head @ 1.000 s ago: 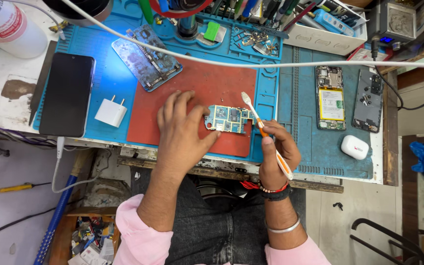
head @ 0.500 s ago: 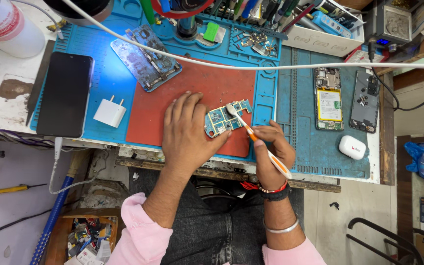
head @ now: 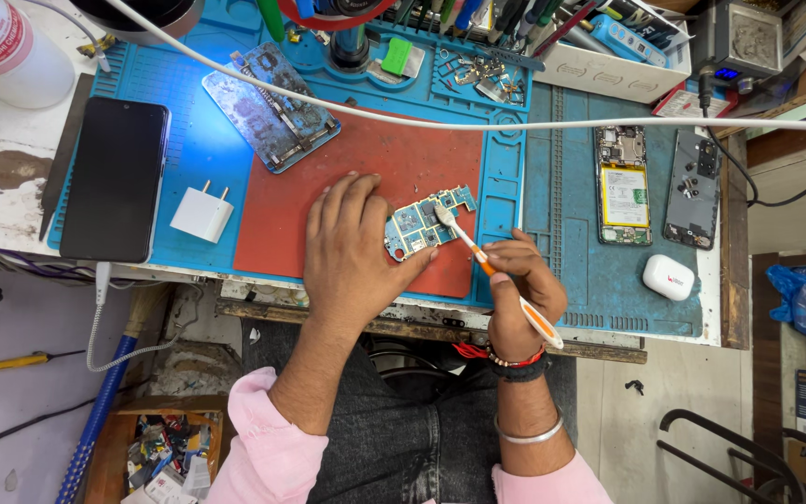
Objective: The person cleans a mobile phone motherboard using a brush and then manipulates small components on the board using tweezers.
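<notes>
My left hand (head: 354, 250) lies flat on the red mat (head: 366, 168), its thumb and fingers pinning a small blue-green circuit board (head: 422, 224) by its left end. My right hand (head: 520, 294) grips an orange and white toothbrush (head: 492, 271). The brush head rests on the middle of the board. A phone back frame (head: 270, 105) lies at the mat's upper left corner.
A black phone (head: 114, 177) and a white charger plug (head: 201, 214) lie at left on the blue work mat (head: 188, 149). An opened phone (head: 623, 184), a dark back cover (head: 692, 187) and a white earbud case (head: 669, 276) sit at right. A white cable (head: 552, 124) crosses the bench. Tool trays line the far edge.
The toothbrush head has come down from above the board's right end onto the board. My left hand stays pressed on the board.
</notes>
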